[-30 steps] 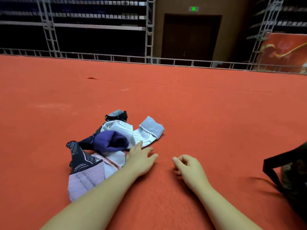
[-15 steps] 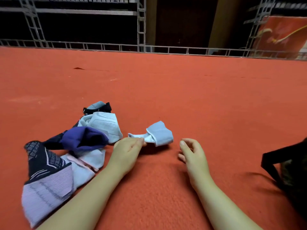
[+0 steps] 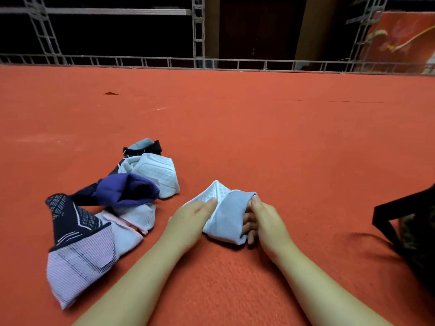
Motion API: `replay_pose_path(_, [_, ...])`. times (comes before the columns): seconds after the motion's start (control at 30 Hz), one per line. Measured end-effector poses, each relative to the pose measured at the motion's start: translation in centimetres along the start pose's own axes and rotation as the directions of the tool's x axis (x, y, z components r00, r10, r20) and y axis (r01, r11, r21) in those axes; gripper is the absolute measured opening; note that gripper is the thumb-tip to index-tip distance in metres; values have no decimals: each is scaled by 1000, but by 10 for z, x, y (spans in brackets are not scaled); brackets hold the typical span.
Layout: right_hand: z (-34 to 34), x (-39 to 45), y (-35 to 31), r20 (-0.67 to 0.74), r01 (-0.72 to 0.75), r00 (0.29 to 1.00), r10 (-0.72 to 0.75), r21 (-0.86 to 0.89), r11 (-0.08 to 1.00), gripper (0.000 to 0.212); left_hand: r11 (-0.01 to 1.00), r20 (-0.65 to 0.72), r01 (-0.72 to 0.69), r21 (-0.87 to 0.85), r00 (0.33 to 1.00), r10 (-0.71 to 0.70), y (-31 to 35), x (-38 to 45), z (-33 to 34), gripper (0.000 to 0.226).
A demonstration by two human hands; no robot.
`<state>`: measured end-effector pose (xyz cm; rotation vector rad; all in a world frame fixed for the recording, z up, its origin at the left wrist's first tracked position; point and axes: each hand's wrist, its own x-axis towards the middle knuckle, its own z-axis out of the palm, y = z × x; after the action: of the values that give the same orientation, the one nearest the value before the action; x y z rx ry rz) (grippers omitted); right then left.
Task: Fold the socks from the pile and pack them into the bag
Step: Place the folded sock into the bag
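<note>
A pale blue and white sock (image 3: 226, 212) lies on the red carpet between my two hands, apart from the pile. My left hand (image 3: 190, 220) pinches its white patterned end. My right hand (image 3: 263, 222) grips the blue cuff end, thumb on top and fingers curled under it. The sock pile (image 3: 113, 208) sits to the left, with a purple sock, a white quilted one, a dark patterned one with a lilac striped cuff, and several more. The dark bag (image 3: 409, 229) shows at the right edge, partly cut off, its black strap standing up.
Red carpet (image 3: 235, 128) stretches far ahead and to both sides. A low metal railing (image 3: 211, 63) and truss towers close off the far edge, with a red banner at the back right.
My left hand pulled the pale blue sock out of the pile and to the right. My right hand moved in and took hold of its cuff end.
</note>
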<state>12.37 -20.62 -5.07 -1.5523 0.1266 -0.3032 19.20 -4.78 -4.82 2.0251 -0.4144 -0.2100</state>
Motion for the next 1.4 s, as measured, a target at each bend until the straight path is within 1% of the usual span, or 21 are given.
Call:
replay_pose_path(0.07, [2,-2,3,9,28,1000,-28,-19,999,54,985,48,-5,-170,999,13,6,-6,8,65])
replay_pose_path(0.13, [3,-5,4,-52,86,995,-86,4,996,50,994,69,-2,-113,998,10,10,-11,17,51])
replay_pose_path(0.23, [-2,-5,3,-222,278,932,-288,-77,958,43,996,71,19,-86,997,-12,10,-13,20,52])
replay_pose_path(0.3, [-10,1,3,-309,366,858,-410,-192,910,38,986,171,33,-165,985,-4,10,-15,17,57])
replay_pose_path(0.37, [-17,5,1,-328,390,823,-464,-268,881,29,969,321,51,-243,947,31,9,-17,14,59])
replay_pose_path(0.43, [-21,6,1,-161,424,859,-486,-306,852,33,960,410,25,-278,907,95,5,-17,11,65])
replay_pose_path(0.5, [-21,7,3,149,356,934,-325,-291,888,44,949,426,-13,-316,891,155,2,-16,7,63])
replay_pose_path(0.53, [-19,5,1,279,259,944,-178,-289,922,42,937,418,-26,-350,890,181,1,-15,5,55])
replay_pose_path(0.57, [-18,4,3,341,181,938,-63,-328,927,40,921,402,-37,-388,892,205,1,-14,3,46])
replay_pose_path(0.6, [-17,4,5,351,162,936,-16,-390,907,39,907,369,-53,-417,902,222,2,-14,2,37])
replay_pose_path(0.67, [-16,3,8,333,216,942,-31,-537,816,41,898,254,-91,-429,943,217,1,-11,1,24])
replay_pose_path(0.73, [-14,0,8,322,262,943,-82,-569,780,49,885,127,-123,-449,972,200,-1,-7,2,31])
replay_pose_path(0.87, [-10,0,-1,88,147,989,-119,-470,871,40,817,11,-173,-550,977,214,4,-5,4,34])
replay_pose_path(0.97, [-11,3,0,-98,70,989,-110,-345,936,51,737,127,-84,-671,966,226,10,-8,7,41])
replay_pose_path(1.03, [-13,5,0,-220,38,969,-114,-322,946,48,784,226,-87,-614,933,281,10,-16,12,52])
replay_pose_path(1.1, [-16,4,0,-311,36,939,-146,-332,943,42,856,232,-183,-483,916,327,12,-22,20,46])
replay_pose_path(1.17, [-15,3,-1,-345,36,924,-163,-346,938,42,881,159,-278,-382,920,359,15,-27,31,29])
replay_pose_path(1.23, [-12,2,-2,-326,44,931,-166,-352,935,45,901,62,-310,-303,937,343,18,-24,34,18])
replay_pose_path(1.33, [-6,1,-2,-272,52,952,-140,-305,951,46,927,-96,-341,-154,939,330,16,-15,25,20])
replay_pose_path(1.37, [-3,0,-3,-256,47,958,-125,-292,955,45,928,-104,-324,-182,945,310,14,-13,20,21])
replay_pose_path(1.4, [-3,-1,-2,-246,44,962,-115,-275,960,45,904,-76,-281,-323,960,271,13,-11,15,25])
